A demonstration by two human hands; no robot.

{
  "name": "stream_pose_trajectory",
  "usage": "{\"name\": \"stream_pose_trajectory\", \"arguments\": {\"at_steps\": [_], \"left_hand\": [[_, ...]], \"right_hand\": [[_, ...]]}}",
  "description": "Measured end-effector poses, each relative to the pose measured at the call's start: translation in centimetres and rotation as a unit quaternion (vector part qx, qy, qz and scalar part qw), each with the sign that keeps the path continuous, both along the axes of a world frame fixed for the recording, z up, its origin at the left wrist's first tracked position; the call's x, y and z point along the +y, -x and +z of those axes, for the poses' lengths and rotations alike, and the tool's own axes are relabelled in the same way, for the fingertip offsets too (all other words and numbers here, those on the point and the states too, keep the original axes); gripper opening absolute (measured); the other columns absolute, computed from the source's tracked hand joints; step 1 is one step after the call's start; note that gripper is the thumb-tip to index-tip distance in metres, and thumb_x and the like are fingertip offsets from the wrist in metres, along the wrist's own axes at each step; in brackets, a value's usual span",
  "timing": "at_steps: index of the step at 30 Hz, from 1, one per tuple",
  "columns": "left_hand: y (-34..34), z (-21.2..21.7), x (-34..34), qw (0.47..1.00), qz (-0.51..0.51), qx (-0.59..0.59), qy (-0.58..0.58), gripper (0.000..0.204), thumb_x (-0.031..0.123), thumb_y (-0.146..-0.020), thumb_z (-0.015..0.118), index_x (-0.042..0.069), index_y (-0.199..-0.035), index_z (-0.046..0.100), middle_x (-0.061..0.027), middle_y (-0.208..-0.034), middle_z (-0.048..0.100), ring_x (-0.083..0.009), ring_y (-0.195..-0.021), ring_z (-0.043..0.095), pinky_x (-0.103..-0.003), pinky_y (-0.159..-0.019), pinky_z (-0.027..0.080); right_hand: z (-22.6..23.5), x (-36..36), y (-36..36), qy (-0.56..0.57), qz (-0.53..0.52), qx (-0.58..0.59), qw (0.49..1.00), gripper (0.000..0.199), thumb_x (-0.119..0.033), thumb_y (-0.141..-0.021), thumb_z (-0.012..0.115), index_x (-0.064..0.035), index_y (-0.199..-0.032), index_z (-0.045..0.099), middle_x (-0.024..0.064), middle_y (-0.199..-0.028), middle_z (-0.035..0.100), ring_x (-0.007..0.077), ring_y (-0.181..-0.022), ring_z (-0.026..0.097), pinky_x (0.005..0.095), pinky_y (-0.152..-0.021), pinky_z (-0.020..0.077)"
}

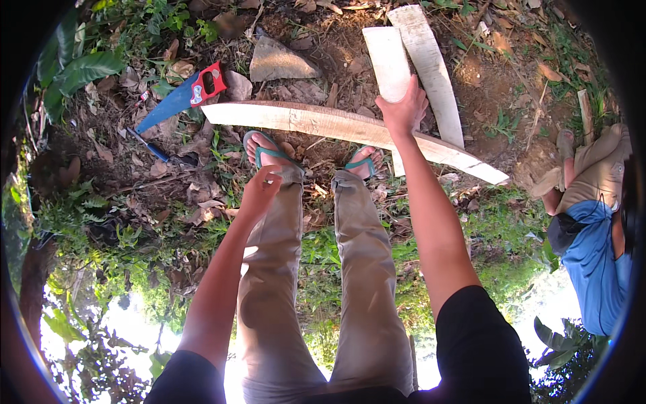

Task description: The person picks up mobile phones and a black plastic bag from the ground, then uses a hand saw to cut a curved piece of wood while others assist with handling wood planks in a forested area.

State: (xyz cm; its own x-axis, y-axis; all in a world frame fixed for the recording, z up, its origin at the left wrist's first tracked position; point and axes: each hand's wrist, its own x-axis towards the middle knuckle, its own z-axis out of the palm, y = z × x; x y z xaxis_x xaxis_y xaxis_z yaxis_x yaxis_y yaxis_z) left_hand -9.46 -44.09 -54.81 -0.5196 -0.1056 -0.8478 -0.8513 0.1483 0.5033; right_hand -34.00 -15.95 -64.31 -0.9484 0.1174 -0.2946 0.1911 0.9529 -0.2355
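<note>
My right hand (pixel 402 108) reaches forward and grips the upper edge of a long, pale, curved wooden plank (pixel 316 121) that lies across the ground in front of my feet. Two shorter pale planks (pixel 389 60) (pixel 434 74) lie behind it, and my fingers rest against the nearer one. My left hand (pixel 260 188) hangs over my left leg with its fingers loosely curled and holds nothing. My feet, in teal flip-flops (pixel 266 149), stand just behind the long plank.
A handsaw (pixel 178 97) with a red handle and blue blade lies on dry leaves at the upper left, a thin blue tool (pixel 148 145) below it. A flat stone (pixel 279 62) sits beyond the plank. Another person (pixel 592 229) in a blue shirt crouches at the right.
</note>
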Motion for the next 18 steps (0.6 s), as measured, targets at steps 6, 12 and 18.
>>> {"name": "stream_pose_trajectory", "arguments": {"at_steps": [6, 12, 18], "left_hand": [[2.2, -3.5, -1.5, 0.996, -0.061, 0.041, 0.041, 0.035, 0.019, -0.095, 0.061, 0.006, -0.127, 0.060, -0.0114, -0.105, 0.072, -0.0149, -0.083, 0.068, -0.030, -0.074, 0.052], [1.6, -4.5, -1.0, 1.000, 0.005, 0.030, 0.007, 0.034, 0.019, -0.096, 0.062, 0.006, -0.128, 0.060, -0.0113, -0.103, 0.073, -0.0167, -0.087, 0.070, -0.029, -0.076, 0.053], [2.9, -2.3, 0.7, 1.000, -0.017, 0.023, 0.001, 0.034, 0.017, -0.095, 0.063, 0.007, -0.128, 0.061, -0.0105, -0.102, 0.072, -0.0162, -0.087, 0.070, -0.028, -0.075, 0.052]], "right_hand": [[-1.9, -0.8, 0.4, -0.007, 0.159, 0.099, 0.982, 0.108, -0.041, -0.063, 0.086, -0.0140, -0.152, 0.032, 0.0160, -0.134, 0.044, 0.0387, -0.119, 0.048, 0.0573, -0.101, 0.0394], [-0.3, -3.0, -4.9, 0.021, 0.474, -0.009, 0.880, 0.111, -0.026, -0.072, 0.079, -0.0208, -0.161, 0.012, 0.0170, -0.131, 0.046, 0.0342, -0.113, 0.050, 0.0513, -0.101, 0.0380], [-1.1, -0.8, -5.4, -0.011, 0.494, -0.097, 0.864, 0.104, -0.006, -0.074, 0.070, -0.0172, -0.161, 0.014, 0.0172, -0.123, 0.049, 0.0321, -0.109, 0.051, 0.0468, -0.096, 0.0400]]}}
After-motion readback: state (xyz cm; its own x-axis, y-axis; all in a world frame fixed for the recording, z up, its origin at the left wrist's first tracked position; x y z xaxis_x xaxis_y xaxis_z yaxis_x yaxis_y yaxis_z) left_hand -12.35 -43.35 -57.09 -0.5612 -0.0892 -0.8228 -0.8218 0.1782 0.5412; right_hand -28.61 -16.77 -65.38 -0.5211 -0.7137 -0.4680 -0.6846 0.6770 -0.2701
